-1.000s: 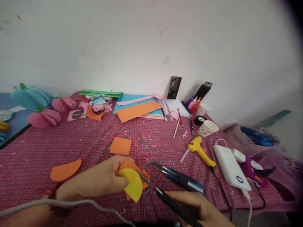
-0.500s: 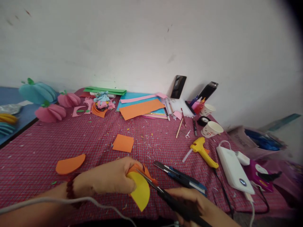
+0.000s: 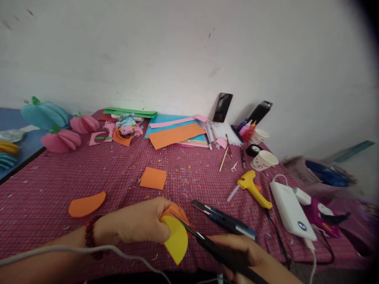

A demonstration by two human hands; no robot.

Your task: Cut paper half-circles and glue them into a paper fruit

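Note:
My left hand (image 3: 145,221) is closed, pinching a yellow paper half-circle (image 3: 177,241) together with orange paper (image 3: 174,213) behind it. Black-handled scissors (image 3: 213,249) are gripped in my right hand (image 3: 245,254), their thin blade lying across the papers near my left fingertips. Part of the handle is hidden by my fingers. Just beyond the scissors lies a blue and black box cutter (image 3: 225,220). Orange paper squares (image 3: 154,178) rest beyond my left hand, and an orange paper half-circle (image 3: 87,204) is to its left.
A yellow glue gun (image 3: 254,189) and white power bank (image 3: 293,211) lie at right, with cables. Paper cups (image 3: 264,161), a leaning phone (image 3: 223,107) and coloured sheets (image 3: 177,135) stand or lie farther back. Paper pumpkins (image 3: 61,141) sit at left. A white cable (image 3: 118,250) crosses my left forearm.
The loose orange strip beside the scissors blade has drawn in closer to the held paper. Both hands keep nearly the same place, and the view has shifted slightly.

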